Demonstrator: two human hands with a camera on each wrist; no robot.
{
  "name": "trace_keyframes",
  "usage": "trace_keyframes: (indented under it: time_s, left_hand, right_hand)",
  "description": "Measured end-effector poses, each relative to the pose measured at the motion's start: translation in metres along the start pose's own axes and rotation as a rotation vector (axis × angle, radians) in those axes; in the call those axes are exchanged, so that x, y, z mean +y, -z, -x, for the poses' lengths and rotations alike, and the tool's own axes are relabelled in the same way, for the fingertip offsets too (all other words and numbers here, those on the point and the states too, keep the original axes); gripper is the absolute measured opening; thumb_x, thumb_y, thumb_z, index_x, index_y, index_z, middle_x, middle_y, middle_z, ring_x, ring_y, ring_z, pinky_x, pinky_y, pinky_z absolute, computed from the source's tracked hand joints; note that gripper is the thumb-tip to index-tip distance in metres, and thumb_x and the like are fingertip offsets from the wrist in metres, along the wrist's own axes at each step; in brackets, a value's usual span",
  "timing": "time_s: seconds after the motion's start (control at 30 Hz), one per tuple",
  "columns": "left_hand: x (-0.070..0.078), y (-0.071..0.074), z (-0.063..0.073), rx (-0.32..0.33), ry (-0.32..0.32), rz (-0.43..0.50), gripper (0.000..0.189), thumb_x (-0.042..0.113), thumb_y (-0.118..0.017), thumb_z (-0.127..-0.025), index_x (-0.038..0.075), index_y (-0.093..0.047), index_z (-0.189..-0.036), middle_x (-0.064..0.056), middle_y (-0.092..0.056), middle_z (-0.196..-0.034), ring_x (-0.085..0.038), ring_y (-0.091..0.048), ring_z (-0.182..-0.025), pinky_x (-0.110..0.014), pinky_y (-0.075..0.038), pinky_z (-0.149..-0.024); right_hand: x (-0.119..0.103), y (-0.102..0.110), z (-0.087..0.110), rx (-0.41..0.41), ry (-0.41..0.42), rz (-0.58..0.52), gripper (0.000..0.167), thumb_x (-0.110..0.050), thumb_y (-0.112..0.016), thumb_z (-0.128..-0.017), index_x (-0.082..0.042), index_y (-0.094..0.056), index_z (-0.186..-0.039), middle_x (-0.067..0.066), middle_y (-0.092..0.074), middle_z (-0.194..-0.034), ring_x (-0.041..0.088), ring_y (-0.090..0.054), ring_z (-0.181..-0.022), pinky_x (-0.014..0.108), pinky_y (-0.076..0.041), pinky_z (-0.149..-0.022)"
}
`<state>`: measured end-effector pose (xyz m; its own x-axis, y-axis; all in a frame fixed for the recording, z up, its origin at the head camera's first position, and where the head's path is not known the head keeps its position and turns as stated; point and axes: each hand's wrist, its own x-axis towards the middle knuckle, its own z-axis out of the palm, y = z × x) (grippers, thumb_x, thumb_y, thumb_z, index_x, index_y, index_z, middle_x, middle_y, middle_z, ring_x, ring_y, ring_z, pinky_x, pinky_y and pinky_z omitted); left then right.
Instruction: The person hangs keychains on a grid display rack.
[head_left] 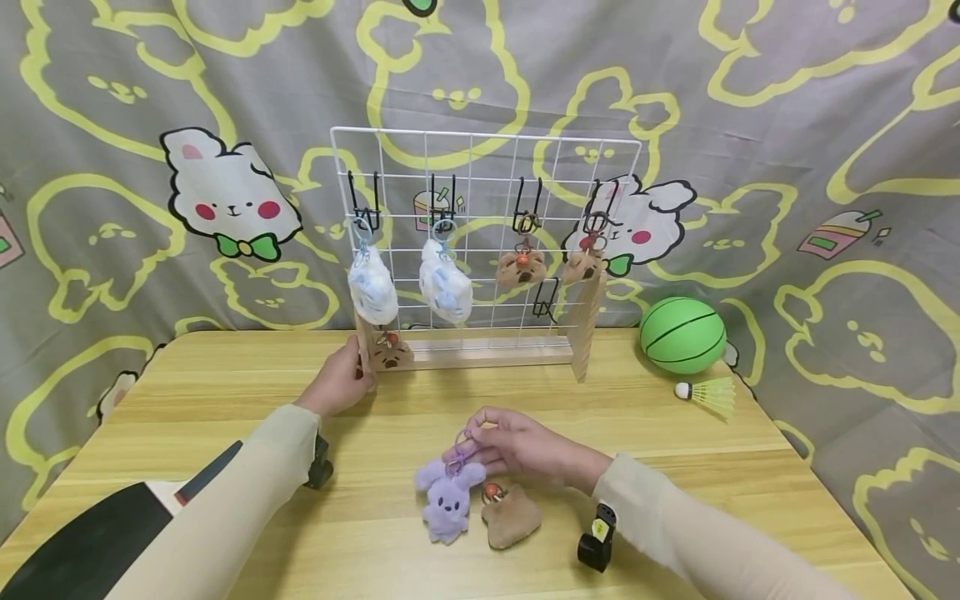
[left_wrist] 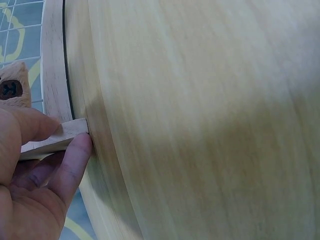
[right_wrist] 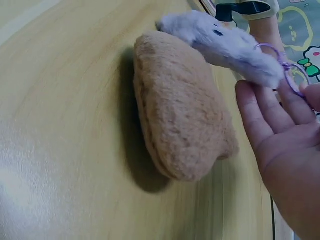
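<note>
My left hand (head_left: pixel 339 382) grips the left wooden foot (left_wrist: pixel 70 131) of a white wire grid rack, thumb on one side and fingers on the other. My right hand (head_left: pixel 525 446) pinches the purple ring (head_left: pixel 462 442) of a purple plush bunny keychain (head_left: pixel 447 506), which hangs just over the table. Beside it, a brown plush keychain (head_left: pixel 512 515) lies on the wood below my right fingers, apart from them. Black hooks on the rack carry two white-and-blue plush keychains (head_left: pixel 372 287) on the left and two brown bear keychains (head_left: pixel 521 268) on the right.
Another brown bear keychain (head_left: pixel 392 352) is low at the rack's left end, near my left hand. A bare black hook (head_left: pixel 546 300) hangs low on the grid's right. A green ball (head_left: pixel 682 335) and a yellow shuttlecock (head_left: pixel 707 395) lie at right. A dark object (head_left: pixel 97 542) is at lower left.
</note>
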<state>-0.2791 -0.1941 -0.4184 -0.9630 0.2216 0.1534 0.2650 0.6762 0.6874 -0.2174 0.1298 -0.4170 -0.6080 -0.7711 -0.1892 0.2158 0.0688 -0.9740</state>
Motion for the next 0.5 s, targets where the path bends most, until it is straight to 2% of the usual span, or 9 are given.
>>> trace_keyframes:
  time_s: [0.1,0.23,0.5]
  left_hand:
    - [-0.001,0.0,0.0,-0.002,0.002,0.004,0.066,-0.009,-0.056,-0.092,-0.015,-0.03,-0.151,-0.041,-0.051,-0.145,-0.055,-0.056,-0.131,-0.063,-0.052,-0.103]
    - [-0.002,0.0,-0.001,-0.01,0.008,0.002,0.066,-0.008,-0.056,-0.092,-0.015,-0.029,-0.152,-0.041,-0.051,-0.144,-0.054,-0.056,-0.131,-0.062,-0.052,-0.102]
    - [0.0,0.001,0.001,-0.02,0.011,0.013,0.065,-0.008,-0.055,-0.093,-0.016,-0.029,-0.152,-0.041,-0.05,-0.145,-0.054,-0.055,-0.131,-0.062,-0.053,-0.101]
  right_hand:
    - [0.0,0.001,0.0,0.004,0.02,-0.055,0.016,-0.019,-0.041,-0.113,-0.009,-0.053,-0.116,0.022,-0.07,-0.134,0.013,-0.075,-0.108,0.033,-0.06,-0.097]
    - [-0.003,0.002,-0.001,0.044,0.052,-0.053,0.017,-0.02,-0.042,-0.113,-0.009,-0.053,-0.119,0.014,-0.073,-0.131,0.013,-0.075,-0.108,0.032,-0.061,-0.095]
    - [-0.019,0.008,-0.01,0.211,0.137,0.053,0.018,-0.019,-0.039,-0.114,-0.006,-0.049,-0.121,0.029,-0.066,-0.136,0.01,-0.076,-0.104,0.032,-0.062,-0.091]
